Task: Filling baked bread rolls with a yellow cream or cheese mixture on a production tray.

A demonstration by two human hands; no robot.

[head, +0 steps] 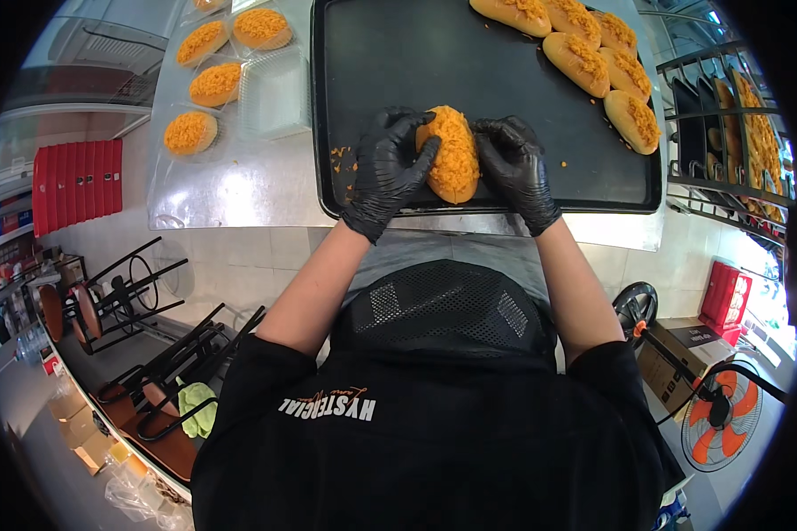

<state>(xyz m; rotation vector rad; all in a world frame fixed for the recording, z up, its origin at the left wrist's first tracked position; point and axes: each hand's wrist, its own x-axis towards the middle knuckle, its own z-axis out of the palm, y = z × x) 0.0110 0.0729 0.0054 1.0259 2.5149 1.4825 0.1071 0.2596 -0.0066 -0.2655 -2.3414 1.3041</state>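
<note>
An oval bread bun [453, 159], thickly coated on top with orange floss-like crumbs, is held between both hands over the near part of a dark baking tray [398, 66]. My left hand [390, 162], in a black glove, grips its left side, with the thumb across the topping. On the opposite side, the bent fingers of my black-gloved right hand [515, 159] press against the bun's edge. Whether the bun's underside rests on the tray is hidden. To the left, an open clear plastic container [275, 93] stands on the metal table [265, 179].
Several topped buns [574, 63] lie at the tray's right end. More buns [216, 84] sit in clear containers at left. A tray rack [724, 126] stands right of the table. Stools [133, 299] and a fan [720, 411] are behind.
</note>
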